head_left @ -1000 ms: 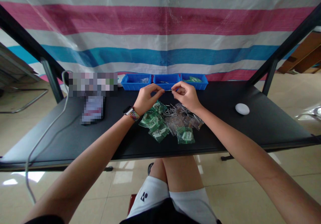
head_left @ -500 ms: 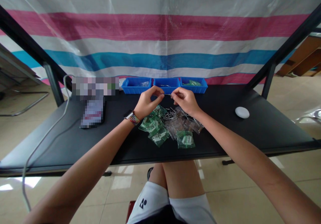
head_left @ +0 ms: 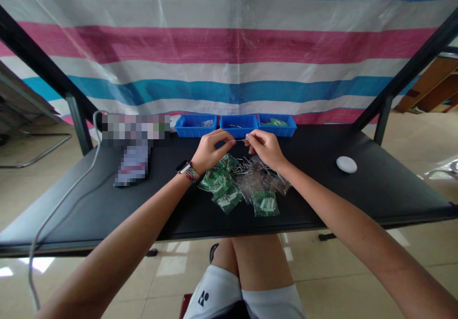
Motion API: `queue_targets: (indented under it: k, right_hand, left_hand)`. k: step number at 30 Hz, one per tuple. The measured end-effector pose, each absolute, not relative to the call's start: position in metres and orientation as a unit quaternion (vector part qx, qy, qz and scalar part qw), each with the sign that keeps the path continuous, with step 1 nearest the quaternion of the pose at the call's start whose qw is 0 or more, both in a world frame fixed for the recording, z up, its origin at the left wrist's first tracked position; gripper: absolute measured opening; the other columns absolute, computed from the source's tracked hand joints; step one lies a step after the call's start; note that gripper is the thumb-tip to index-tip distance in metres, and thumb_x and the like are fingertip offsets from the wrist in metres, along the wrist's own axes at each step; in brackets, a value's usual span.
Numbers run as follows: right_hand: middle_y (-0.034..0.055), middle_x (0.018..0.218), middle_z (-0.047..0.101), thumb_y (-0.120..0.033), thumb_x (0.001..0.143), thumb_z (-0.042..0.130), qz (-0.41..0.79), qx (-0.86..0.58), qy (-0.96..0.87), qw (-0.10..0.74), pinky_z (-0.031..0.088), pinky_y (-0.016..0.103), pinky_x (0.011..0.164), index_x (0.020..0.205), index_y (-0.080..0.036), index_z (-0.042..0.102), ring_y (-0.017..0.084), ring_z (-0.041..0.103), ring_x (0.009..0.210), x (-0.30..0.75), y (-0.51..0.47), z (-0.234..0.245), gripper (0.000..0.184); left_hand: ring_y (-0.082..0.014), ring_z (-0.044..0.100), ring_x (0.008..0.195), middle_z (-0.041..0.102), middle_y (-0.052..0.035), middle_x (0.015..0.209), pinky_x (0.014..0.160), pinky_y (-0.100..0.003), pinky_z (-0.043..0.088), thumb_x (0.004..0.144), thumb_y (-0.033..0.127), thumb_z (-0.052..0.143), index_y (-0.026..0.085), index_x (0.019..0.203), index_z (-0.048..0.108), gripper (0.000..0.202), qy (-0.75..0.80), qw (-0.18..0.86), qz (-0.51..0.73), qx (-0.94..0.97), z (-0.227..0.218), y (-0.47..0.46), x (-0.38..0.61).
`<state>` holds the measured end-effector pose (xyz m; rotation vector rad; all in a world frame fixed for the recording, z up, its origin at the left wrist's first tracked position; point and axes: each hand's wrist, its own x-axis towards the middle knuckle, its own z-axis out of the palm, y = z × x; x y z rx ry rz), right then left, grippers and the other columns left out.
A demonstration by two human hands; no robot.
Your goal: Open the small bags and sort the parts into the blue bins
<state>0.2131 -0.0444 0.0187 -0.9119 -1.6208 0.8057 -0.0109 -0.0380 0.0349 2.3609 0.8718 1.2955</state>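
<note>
My left hand point(head_left: 212, 151) and my right hand point(head_left: 265, 148) are both closed in a fingertip pinch, close together above the black table. Between them a thin metal rod point(head_left: 240, 140) lies level, one end at each pinch; its exact kind is too small to make out. Just below the hands is a heap of loose metal pins or screws point(head_left: 243, 165). Green plastic bags point(head_left: 225, 192) with white pieces lie to the left of and in front of the heap. Clear bags point(head_left: 250, 185) with small parts lie in the middle and partly under my right wrist.
Three blue bins stand in a row behind my hands: a left bin point(head_left: 195, 131), a middle bin point(head_left: 229, 131) and a right bin point(head_left: 282, 131), each with small items inside. A white round object point(head_left: 346, 164) sits at right. A grey cable point(head_left: 67, 197) crosses the table's left side.
My view has tilted up slightly, so the table sits lower in the picture. Both hands keep their pinch on the thin metal rod, which now shows more plainly between the fingertips.
</note>
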Motion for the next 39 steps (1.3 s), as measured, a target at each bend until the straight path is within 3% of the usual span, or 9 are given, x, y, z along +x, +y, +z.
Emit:
queue_targets:
  k: [6,9,15,20,24,27,33,39]
  right_hand:
    - [0.0025,0.083,0.074,-0.052,0.089,0.08,0.378,-0.358,-0.655,0.547,0.053,0.028,0.056,0.097,-0.021,0.075,0.015,0.067,0.059,0.212,-0.0456,0.0194,0.033]
    - [0.0017,0.084,0.073,-0.046,0.084,0.084,0.384,-0.355,-0.644,0.559,0.055,0.028,0.056,0.095,-0.021,0.075,0.014,0.067,0.059,0.2113,-0.0451,0.0198,0.029]
    - [0.0009,0.08,0.072,-0.052,0.083,0.084,0.389,-0.361,-0.639,0.556,0.055,0.027,0.055,0.091,-0.021,0.073,0.014,0.067,0.06,0.2112,-0.0443,0.0202,0.034]
    - [0.0029,0.079,0.074,-0.066,0.087,0.08,0.383,-0.375,-0.653,0.535,0.053,0.027,0.055,0.087,-0.021,0.072,0.014,0.066,0.059,0.2121,-0.0455,0.0192,0.045]
    - [0.003,0.076,0.073,-0.072,0.089,0.075,0.378,-0.384,-0.662,0.52,0.054,0.027,0.056,0.083,-0.021,0.07,0.014,0.066,0.058,0.2121,-0.0468,0.0189,0.051]
    - [0.0029,0.079,0.074,-0.068,0.089,0.077,0.383,-0.377,-0.658,0.528,0.053,0.027,0.056,0.086,-0.021,0.071,0.013,0.066,0.058,0.211,-0.0476,0.02,0.047]
    - [-0.0006,0.078,0.072,-0.05,0.075,0.091,0.444,-0.357,-0.605,0.556,0.055,0.026,0.054,0.091,-0.021,0.074,0.013,0.066,0.057,0.2103,-0.0465,0.0236,0.037]
    - [0.002,0.085,0.077,-0.042,0.075,0.085,0.571,-0.342,-0.563,0.49,0.058,0.026,0.06,0.093,-0.021,0.075,0.014,0.068,0.064,0.2168,-0.0467,0.0279,0.029]
  left_hand:
    - [-0.02,0.069,0.082,0.075,-0.0043,0.086,0.081,-0.033,0.051,0.106,0.04,0.062,0.02,0.086,0.071,0.03,0.31,0.167,0.443,0.824,0.0324,-0.0361,-0.0107]
    - [-0.0201,0.07,0.083,0.077,-0.0048,0.087,0.082,-0.033,0.052,0.106,0.04,0.061,0.02,0.085,0.072,0.031,0.31,0.172,0.441,0.825,0.0317,-0.0358,-0.0098]
    - [-0.02,0.071,0.082,0.077,-0.0045,0.086,0.081,-0.033,0.053,0.106,0.043,0.058,0.02,0.085,0.071,0.034,0.323,0.184,0.429,0.823,0.0323,-0.037,-0.0083]
    - [-0.0211,0.073,0.086,0.078,-0.0046,0.091,0.082,-0.033,0.055,0.102,0.042,0.064,0.02,0.098,0.072,0.023,0.34,0.204,0.434,0.809,0.0347,-0.0396,-0.0078]
    - [-0.0212,0.073,0.084,0.078,-0.0042,0.088,0.083,-0.033,0.055,0.102,0.043,0.063,0.021,0.094,0.071,0.025,0.351,0.196,0.429,0.809,0.0351,-0.0395,-0.0082]
    - [-0.0206,0.072,0.082,0.078,-0.0041,0.086,0.08,-0.033,0.054,0.104,0.044,0.06,0.02,0.091,0.071,0.029,0.357,0.192,0.423,0.81,0.0348,-0.0386,-0.0085]
    - [-0.0202,0.072,0.081,0.078,-0.0047,0.085,0.079,-0.032,0.054,0.106,0.047,0.057,0.02,0.086,0.071,0.037,0.355,0.186,0.414,0.817,0.0339,-0.0371,-0.0081]
    - [-0.0193,0.07,0.078,0.077,-0.0041,0.082,0.078,-0.031,0.053,0.107,0.048,0.056,0.02,0.082,0.07,0.04,0.354,0.188,0.41,0.82,0.0329,-0.0377,-0.0079]
